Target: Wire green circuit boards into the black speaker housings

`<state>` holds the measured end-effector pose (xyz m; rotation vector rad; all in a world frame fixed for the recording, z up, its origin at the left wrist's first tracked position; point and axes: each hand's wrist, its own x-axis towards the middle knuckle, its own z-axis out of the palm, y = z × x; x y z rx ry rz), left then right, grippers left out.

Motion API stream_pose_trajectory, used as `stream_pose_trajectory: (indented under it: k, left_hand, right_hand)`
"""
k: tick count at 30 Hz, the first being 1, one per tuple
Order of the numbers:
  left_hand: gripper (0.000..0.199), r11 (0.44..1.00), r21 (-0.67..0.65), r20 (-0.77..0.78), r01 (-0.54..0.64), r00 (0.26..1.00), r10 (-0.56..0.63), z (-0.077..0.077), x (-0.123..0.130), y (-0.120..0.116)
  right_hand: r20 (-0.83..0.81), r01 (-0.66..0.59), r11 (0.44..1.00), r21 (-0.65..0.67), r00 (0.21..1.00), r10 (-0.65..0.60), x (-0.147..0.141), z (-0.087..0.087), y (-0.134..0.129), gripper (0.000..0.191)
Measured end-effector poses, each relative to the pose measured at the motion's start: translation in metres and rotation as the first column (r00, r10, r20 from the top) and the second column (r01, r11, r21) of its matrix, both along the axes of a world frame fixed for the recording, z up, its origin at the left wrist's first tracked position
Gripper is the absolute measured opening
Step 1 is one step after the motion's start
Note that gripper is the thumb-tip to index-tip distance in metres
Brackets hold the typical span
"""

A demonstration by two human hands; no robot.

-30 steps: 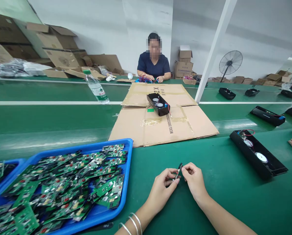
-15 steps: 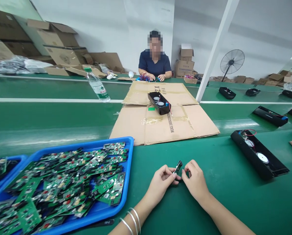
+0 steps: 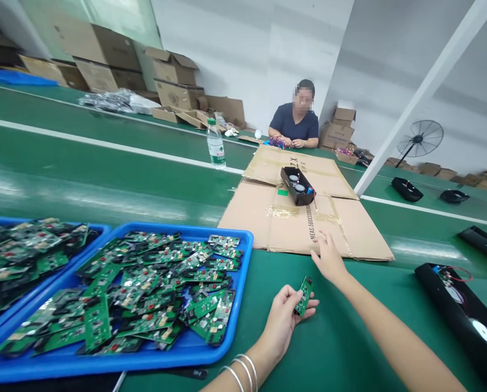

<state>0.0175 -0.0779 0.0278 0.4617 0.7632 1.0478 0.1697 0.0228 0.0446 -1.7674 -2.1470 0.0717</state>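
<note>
While the left hand (image 3: 282,321) pinches one small green circuit board (image 3: 304,295) in its fingers above the green bench (image 3: 341,348), the right hand (image 3: 328,258) reaches open-fingered, empty, onto flattened brown cardboard (image 3: 284,223); blue plastic tray (image 3: 239,294) remains heaped with boards.

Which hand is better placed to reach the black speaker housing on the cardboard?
Probably the right hand: it is stretched out, open, over the cardboard edge toward the speaker housing. The left hand holds a circuit board.
</note>
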Motion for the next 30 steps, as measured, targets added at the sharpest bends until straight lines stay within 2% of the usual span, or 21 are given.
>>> stream_pose_trajectory:
  k: [4, 7, 10, 13, 16, 20, 23, 26, 28, 30]
  left_hand:
    - [0.037, 0.997, 0.019, -0.021, -0.074, 0.997, 0.075, -0.006, 0.001, -0.001]
    - [0.042, 0.990, 0.041, -0.050, -0.136, 0.989, 0.138, -0.011, 0.003, 0.000]
    - [0.045, 0.981, 0.052, -0.069, -0.189, 0.979, 0.192, -0.018, 0.005, 0.001]
    - [0.053, 0.968, 0.054, -0.094, -0.245, 0.964, 0.250, -0.022, 0.006, 0.004]
    - [0.063, 0.965, 0.027, -0.108, -0.262, 0.959, 0.263, -0.020, 0.004, 0.006]
    - [0.065, 0.950, 0.018, -0.143, -0.313, 0.939, 0.312, -0.013, -0.003, 0.007]
    - [0.059, 0.927, 0.065, -0.234, -0.370, 0.897, 0.375, -0.011, -0.008, 0.006]
    - [0.053, 0.905, 0.119, -0.290, -0.408, 0.858, 0.425, -0.010, -0.010, 0.007]
    - [0.049, 0.898, 0.156, -0.301, -0.412, 0.846, 0.441, -0.009, -0.011, 0.008]
    - [0.046, 0.896, 0.183, -0.303, -0.405, 0.844, 0.443, -0.008, -0.011, 0.010]
  right_hand:
    - [0.194, -0.030, 0.999, -0.027, 0.980, 0.035, -0.024, 0.019, 0.072, 0.032]
    - [0.288, -0.034, 0.998, -0.059, 0.956, 0.050, -0.038, 0.030, 0.113, 0.032]
    - [0.341, -0.010, 0.995, -0.102, 0.939, 0.044, -0.045, 0.038, 0.141, 0.029]
    - [0.376, 0.010, 0.990, -0.137, 0.926, 0.043, -0.049, 0.042, 0.149, 0.029]
    - [0.410, 0.024, 0.990, -0.137, 0.911, 0.034, -0.055, 0.044, 0.133, 0.029]
    - [0.432, -0.013, 0.985, -0.172, 0.898, 0.087, -0.052, 0.056, 0.081, 0.025]
    - [0.394, -0.139, 0.955, -0.263, 0.888, 0.237, -0.032, 0.077, 0.042, 0.021]
    - [0.340, -0.292, 0.909, -0.297, 0.857, 0.387, -0.004, 0.092, 0.015, 0.042]
    - [0.342, -0.388, 0.883, -0.265, 0.818, 0.462, 0.014, 0.090, 0.005, 0.049]
    - [0.362, -0.439, 0.868, -0.231, 0.790, 0.495, 0.025, 0.079, -0.003, 0.052]
